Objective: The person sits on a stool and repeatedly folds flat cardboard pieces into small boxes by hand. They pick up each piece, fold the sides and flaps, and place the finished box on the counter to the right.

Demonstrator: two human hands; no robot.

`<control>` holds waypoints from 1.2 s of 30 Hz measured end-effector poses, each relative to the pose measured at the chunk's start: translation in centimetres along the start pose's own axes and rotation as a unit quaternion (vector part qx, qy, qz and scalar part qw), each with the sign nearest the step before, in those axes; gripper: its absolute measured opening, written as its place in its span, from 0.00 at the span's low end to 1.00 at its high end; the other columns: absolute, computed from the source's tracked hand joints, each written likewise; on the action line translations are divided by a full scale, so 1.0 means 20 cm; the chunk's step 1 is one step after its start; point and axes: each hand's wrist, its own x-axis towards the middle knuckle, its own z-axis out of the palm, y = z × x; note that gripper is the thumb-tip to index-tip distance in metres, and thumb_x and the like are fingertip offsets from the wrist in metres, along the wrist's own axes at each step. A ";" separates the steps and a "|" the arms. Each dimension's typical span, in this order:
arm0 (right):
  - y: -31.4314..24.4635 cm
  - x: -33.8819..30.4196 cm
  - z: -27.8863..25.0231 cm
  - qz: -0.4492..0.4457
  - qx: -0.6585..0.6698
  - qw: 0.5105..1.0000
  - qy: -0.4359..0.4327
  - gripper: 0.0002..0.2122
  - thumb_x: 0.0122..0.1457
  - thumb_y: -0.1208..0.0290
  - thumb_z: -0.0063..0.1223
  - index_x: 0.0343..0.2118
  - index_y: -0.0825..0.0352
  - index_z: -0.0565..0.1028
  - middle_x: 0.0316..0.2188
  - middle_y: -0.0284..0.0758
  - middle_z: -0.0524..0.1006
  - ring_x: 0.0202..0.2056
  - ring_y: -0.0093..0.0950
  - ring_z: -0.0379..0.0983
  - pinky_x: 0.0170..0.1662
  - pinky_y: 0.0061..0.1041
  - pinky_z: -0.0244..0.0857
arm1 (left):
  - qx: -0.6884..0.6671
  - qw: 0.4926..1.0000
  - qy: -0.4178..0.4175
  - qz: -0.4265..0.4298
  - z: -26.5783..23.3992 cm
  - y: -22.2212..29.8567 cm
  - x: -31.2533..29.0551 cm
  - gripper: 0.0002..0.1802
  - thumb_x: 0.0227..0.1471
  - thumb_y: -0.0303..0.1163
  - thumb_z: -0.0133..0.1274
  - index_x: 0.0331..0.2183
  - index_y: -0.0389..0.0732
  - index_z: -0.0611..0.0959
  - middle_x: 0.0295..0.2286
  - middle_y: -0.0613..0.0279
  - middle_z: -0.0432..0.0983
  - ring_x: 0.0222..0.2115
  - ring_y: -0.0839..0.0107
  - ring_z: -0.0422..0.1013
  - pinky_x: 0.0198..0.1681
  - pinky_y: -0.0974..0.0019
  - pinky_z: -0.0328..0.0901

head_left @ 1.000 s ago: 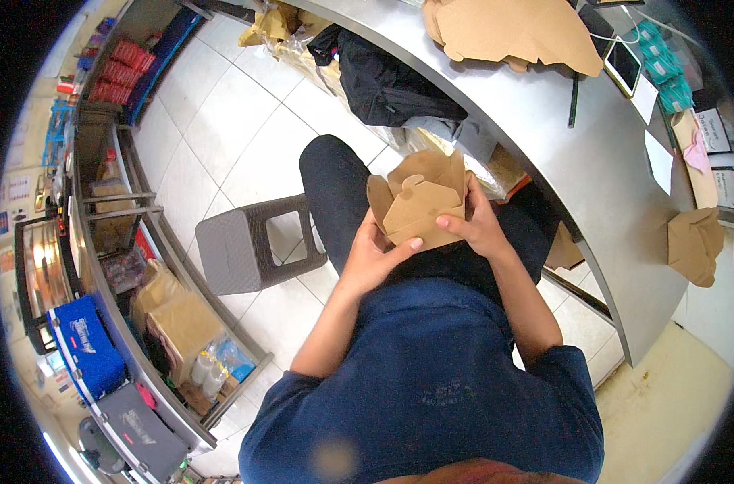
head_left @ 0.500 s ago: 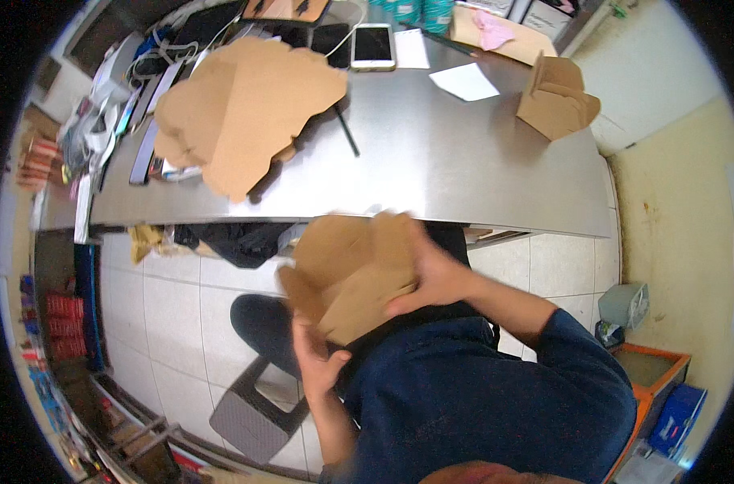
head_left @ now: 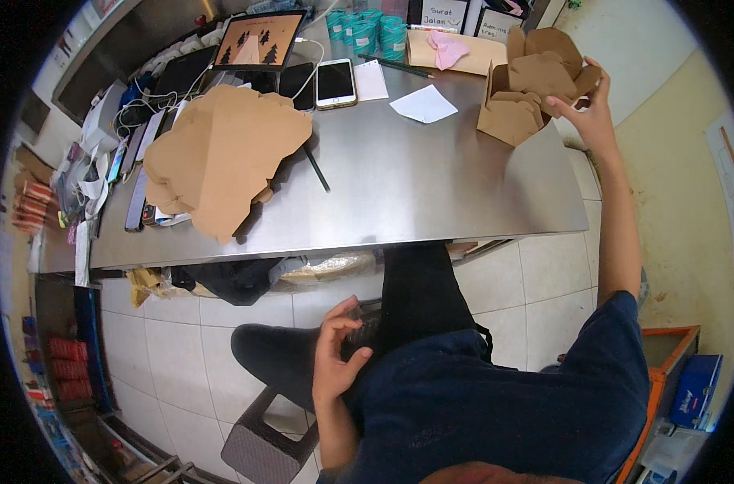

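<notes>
At the far right of the table, my right hand (head_left: pixel 590 121) grips a folded brown cardboard box (head_left: pixel 542 74) by its right side, thumb in front and fingers behind. Its flaps stand up. Against it, on the near left, sits another folded brown box (head_left: pixel 508 117); the two overlap in view. My left hand (head_left: pixel 338 355) hovers over my lap, its fingers loosely curled and apart, with nothing in them. A stack of flat, unfolded brown cardboard blanks (head_left: pixel 230 153) lies on the left part of the table.
The steel table (head_left: pixel 399 194) also holds a white phone (head_left: pixel 336 84), a white paper sheet (head_left: pixel 424 104), a dark pencil (head_left: pixel 317 168), a tablet (head_left: pixel 258 40) and several teal rolls (head_left: pixel 368 37). Cables and devices crowd its left side. A dark stool (head_left: pixel 266 448) stands below left.
My right hand has carried the cardboard box from my lap up to the table's far right, beside the other box. My left hand has let go of it and stays over my lap.
</notes>
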 end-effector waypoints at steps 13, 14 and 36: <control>0.25 -0.08 0.12 0.042 0.038 0.985 -0.164 0.52 0.43 0.55 0.79 0.66 0.59 0.51 0.61 0.40 0.64 0.61 0.37 0.63 0.64 0.44 0.58 | 0.058 0.996 -0.040 -0.050 0.02 0.01 -0.03 0.23 0.50 0.26 0.65 0.48 0.39 0.77 0.60 0.50 0.66 0.61 0.59 0.65 0.61 0.58 0.63; 0.28 -0.09 0.11 0.033 0.034 0.982 -0.183 0.52 0.43 0.56 0.79 0.66 0.59 0.51 0.62 0.40 0.63 0.62 0.37 0.62 0.66 0.44 0.56 | 0.065 0.995 -0.045 -0.052 0.02 0.01 -0.02 0.24 0.50 0.26 0.65 0.49 0.38 0.77 0.60 0.50 0.66 0.61 0.58 0.65 0.61 0.58 0.63; -0.69 -0.77 0.47 0.149 0.363 0.827 -0.404 0.31 0.59 0.54 0.63 0.60 0.68 0.69 0.59 0.38 0.68 0.61 0.30 0.63 0.62 0.32 0.58 | -0.176 0.975 0.125 0.042 0.04 0.28 0.23 0.51 0.54 0.47 0.64 0.66 0.42 0.52 0.57 0.53 0.63 0.58 0.63 0.62 0.63 0.57 0.57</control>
